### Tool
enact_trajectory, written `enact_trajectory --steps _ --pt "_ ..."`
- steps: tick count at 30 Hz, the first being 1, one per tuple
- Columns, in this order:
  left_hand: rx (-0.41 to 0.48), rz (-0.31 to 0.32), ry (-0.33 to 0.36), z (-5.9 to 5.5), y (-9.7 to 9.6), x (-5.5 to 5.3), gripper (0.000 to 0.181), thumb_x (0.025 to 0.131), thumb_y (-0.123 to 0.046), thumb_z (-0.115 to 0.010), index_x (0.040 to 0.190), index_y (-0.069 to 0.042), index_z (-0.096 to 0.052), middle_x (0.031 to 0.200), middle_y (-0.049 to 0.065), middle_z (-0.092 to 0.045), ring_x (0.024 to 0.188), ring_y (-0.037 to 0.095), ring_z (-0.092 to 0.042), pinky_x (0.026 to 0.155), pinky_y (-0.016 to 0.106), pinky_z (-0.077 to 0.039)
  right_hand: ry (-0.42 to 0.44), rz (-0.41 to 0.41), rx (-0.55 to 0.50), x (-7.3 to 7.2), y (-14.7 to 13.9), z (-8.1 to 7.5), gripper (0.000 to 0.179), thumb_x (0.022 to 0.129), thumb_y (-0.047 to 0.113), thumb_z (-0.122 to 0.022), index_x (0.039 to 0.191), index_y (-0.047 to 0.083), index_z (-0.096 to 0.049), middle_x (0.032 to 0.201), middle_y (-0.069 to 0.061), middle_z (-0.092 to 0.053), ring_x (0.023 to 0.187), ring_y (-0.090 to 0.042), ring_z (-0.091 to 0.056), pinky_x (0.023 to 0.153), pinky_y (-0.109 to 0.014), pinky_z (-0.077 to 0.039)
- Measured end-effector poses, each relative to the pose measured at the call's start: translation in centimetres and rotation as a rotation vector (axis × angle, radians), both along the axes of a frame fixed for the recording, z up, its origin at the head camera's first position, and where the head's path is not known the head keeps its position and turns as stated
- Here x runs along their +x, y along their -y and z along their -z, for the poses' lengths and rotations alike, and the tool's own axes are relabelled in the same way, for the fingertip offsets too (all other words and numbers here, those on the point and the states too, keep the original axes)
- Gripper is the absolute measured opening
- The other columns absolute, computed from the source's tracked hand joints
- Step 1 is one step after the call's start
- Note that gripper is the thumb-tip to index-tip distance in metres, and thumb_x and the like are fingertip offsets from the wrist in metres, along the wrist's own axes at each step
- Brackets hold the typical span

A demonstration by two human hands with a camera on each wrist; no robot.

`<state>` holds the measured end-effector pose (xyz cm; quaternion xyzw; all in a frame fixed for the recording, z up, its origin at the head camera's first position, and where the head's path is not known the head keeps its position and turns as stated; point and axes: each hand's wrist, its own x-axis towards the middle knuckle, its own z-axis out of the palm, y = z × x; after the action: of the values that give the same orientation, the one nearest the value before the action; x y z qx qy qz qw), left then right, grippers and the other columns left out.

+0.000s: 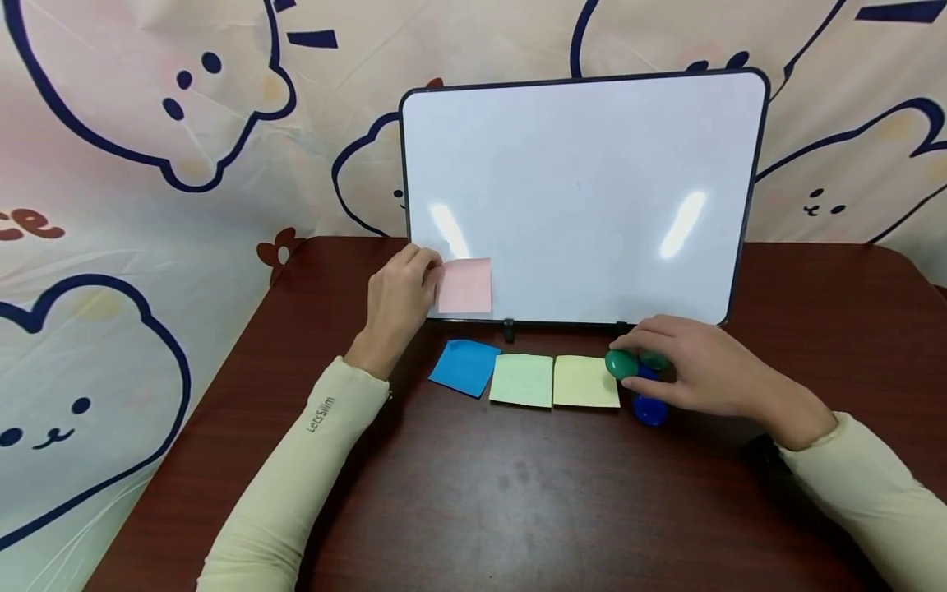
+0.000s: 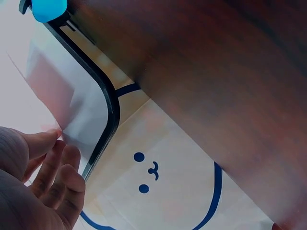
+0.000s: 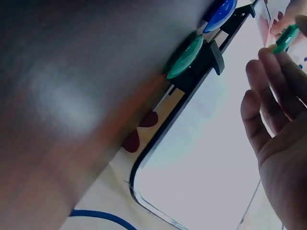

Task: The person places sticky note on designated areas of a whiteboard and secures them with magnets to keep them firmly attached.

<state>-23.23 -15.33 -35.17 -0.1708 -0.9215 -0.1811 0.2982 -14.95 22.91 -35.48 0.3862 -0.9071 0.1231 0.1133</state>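
Left arm, sleeved, slants up and inward from lower left in head view; left hand bare, thumb meeting a fingertip in a pinch, other fingers bent close together. Right arm, likewise sleeved, enters from lower right, running up and leftward; right hand bare, also pinching, outer fingers curved and slightly spread. Hands well apart, left one higher in head view.
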Motion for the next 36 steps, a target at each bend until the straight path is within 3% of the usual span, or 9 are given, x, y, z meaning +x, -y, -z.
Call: enact_trajectory --steps 13,36 --pt "-0.005 -0.006 -0.007 -0.1 0.0 0.0 0.015 0.093 -0.015 -0.071 0.102 -0.005 -0.073 0.100 0.014 -0.071 0.086 0.027 -0.069 0.075 0.038 -0.061 -0.016 0.014 0.028 -1.4 -1.3 0.3 0.043 0.077 0.035 -0.084 0.116 0.019 -0.071 0.107 0.008 -0.069 0.093 -0.003 -0.059 0.075 -0.031 -0.058" --pt "0.004 -0.006 0.002 0.0 -0.2 0.0 0.015 0.093 -0.015 -0.070 0.103 -0.004 -0.073 0.100 0.014 -0.071 0.087 0.027 -0.069 0.076 0.039 -0.061 0.019 -0.075 0.037 -1.4 1.3 0.4 0.042 0.082 0.039 -0.079 0.118 0.020 -0.069 0.105 0.009 -0.066 0.091 -0.004 -0.057 0.075 -0.031 -0.056"
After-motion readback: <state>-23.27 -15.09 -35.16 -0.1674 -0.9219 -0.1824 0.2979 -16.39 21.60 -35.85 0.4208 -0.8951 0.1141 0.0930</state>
